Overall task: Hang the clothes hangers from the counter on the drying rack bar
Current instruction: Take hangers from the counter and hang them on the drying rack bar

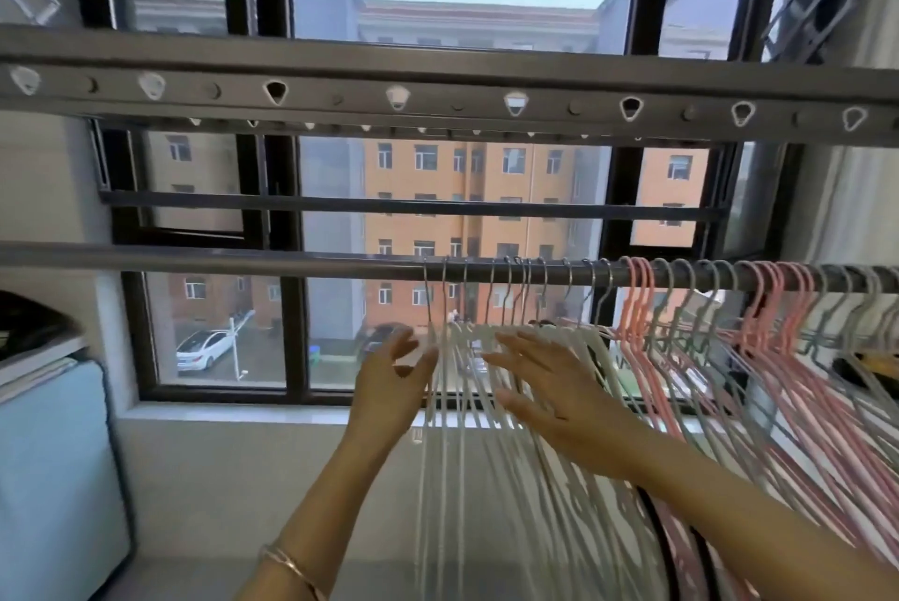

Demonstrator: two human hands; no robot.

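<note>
White hangers (452, 357) hang bunched on the drying bar (194, 260); left hand (391, 386) hovers at their left edge, fingers loosely spread; right hand (554, 391) (fingers straight, apart) lies across their front.

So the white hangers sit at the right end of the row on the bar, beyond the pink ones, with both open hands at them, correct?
Not quite: the head view shows the white hangers at the left end of the row on the bar, the pink hangers to their right. The left hand and right hand are indeed open at them.
</note>
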